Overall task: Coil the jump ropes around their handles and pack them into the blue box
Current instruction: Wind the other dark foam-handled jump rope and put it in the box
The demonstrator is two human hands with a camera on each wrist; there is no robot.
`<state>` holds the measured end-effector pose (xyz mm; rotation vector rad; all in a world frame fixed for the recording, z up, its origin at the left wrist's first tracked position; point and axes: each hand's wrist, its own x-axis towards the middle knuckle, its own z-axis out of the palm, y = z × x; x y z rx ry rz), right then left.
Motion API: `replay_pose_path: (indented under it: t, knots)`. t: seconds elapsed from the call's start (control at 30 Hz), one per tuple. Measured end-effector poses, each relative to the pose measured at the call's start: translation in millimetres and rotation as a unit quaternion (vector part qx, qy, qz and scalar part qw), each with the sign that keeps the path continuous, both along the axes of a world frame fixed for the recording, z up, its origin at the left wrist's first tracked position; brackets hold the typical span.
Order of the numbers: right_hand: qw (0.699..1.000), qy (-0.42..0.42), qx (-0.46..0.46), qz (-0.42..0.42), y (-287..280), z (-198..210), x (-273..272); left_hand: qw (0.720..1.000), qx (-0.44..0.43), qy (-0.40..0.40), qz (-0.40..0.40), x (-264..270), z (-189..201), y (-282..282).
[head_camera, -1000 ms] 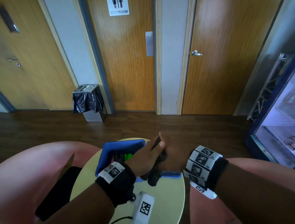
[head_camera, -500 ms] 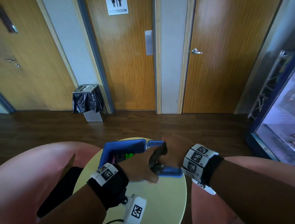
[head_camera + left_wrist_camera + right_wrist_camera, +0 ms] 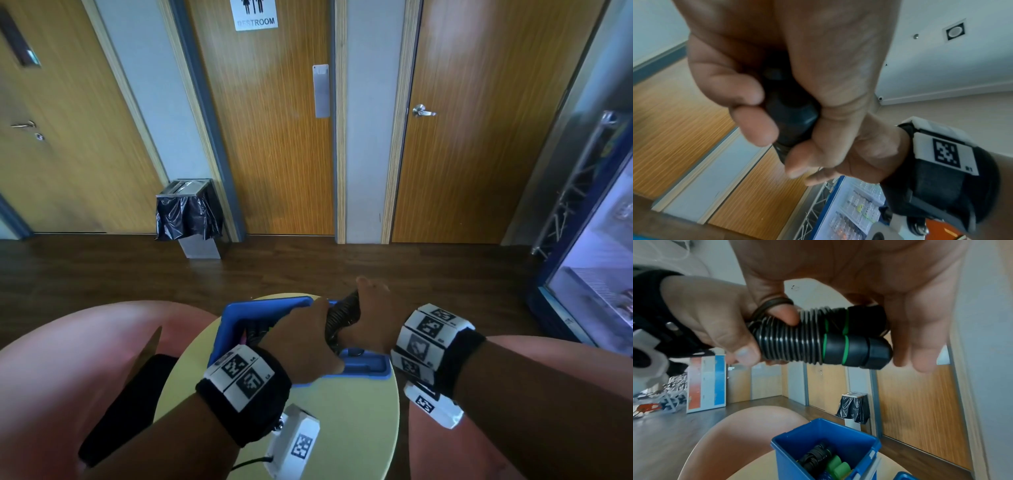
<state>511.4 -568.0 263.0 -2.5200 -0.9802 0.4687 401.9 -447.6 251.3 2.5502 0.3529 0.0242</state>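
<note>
A black jump rope (image 3: 342, 313) is coiled tight round its two green-ringed handles (image 3: 855, 339). The bundle is held just above the right rim of the blue box (image 3: 263, 305), which stands on the small round yellow table (image 3: 342, 418). My left hand (image 3: 308, 329) grips the near end of the bundle, fingers curled round it (image 3: 748, 97). My right hand (image 3: 366, 308) holds the far end; its thumb (image 3: 783, 313) presses on the coils with a rope loop round it. Another coiled rope with green handles (image 3: 836, 465) lies inside the blue box (image 3: 838, 431).
A second blue tray or lid (image 3: 368, 370) lies against the box's near right side. Pink rounded seats (image 3: 68, 359) flank the table, with a flat black object (image 3: 130, 404) on the left one. A bagged bin (image 3: 188, 212) stands by the doors; a blue glass-fronted cabinet (image 3: 596, 274) stands at the right.
Both hands kept hold of the bundle. The left hand moved from on top of it to its near end, and the bundle now stands more upright over the box's right rim.
</note>
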Motion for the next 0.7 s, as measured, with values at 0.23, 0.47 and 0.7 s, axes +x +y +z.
replay_pose_path:
  t: [0.23,0.47,0.7]
  knots:
    - [0.999,-0.025,-0.019,0.031,-3.0,-7.9,2.5,0.999,0.023,0.023,-0.034,-11.7,-4.7,-3.2]
    - [0.996,-0.029,-0.067,0.055,-5.7,-18.3,-10.5,0.997,0.030,0.047,-0.049,-25.5,-17.8,1.1]
    - [0.995,-0.020,-0.069,0.070,-9.4,-4.3,-21.5,0.998,-0.010,0.045,-0.042,-33.9,-21.0,2.2]
